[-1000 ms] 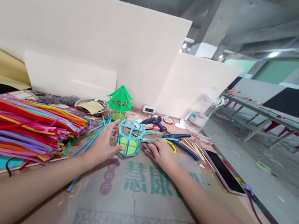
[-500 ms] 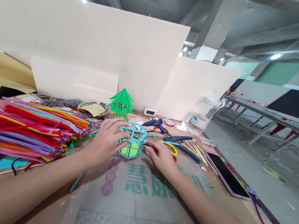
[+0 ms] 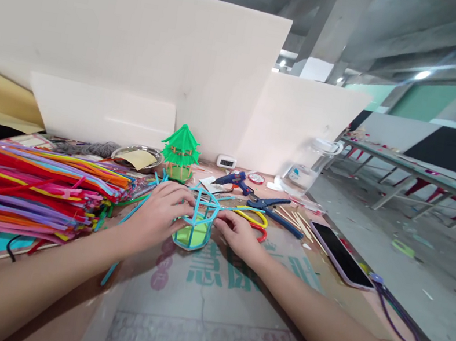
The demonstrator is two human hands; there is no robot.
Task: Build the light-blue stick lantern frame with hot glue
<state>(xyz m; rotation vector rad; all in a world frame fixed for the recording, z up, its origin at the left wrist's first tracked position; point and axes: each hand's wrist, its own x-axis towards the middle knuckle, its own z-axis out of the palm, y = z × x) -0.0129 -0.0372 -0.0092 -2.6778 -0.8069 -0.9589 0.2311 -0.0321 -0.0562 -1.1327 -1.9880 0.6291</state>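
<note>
A small cage-like frame of light-blue pipe cleaners (image 3: 194, 222) stands on the table between my hands, with a lime-green disc (image 3: 199, 238) as its floor. My left hand (image 3: 166, 209) is closed on the frame's left side, thumb and fingers at its upper edge. On the opposite side, my right hand (image 3: 238, 234) pinches at the frame's right edge; its fingertips partly hide the spot they hold. A loose blue length sticks out rightward from the frame's top, above my right hand. Behind stands a green tiered pagoda model (image 3: 180, 153).
Bundled colourful pipe cleaners (image 3: 43, 191) lie at left. Beyond the frame are a glue gun (image 3: 237, 181), blue-handled pliers (image 3: 270, 204), yellow-and-red-handled scissors (image 3: 261, 219) and a small clock (image 3: 226, 162). A phone (image 3: 340, 255) and water jug (image 3: 305, 169) are at right.
The view has tilted slightly down and shifted right. My left hand's fingers have come closer around the frame's upper edge, and the frame looks turned or tilted a little.
</note>
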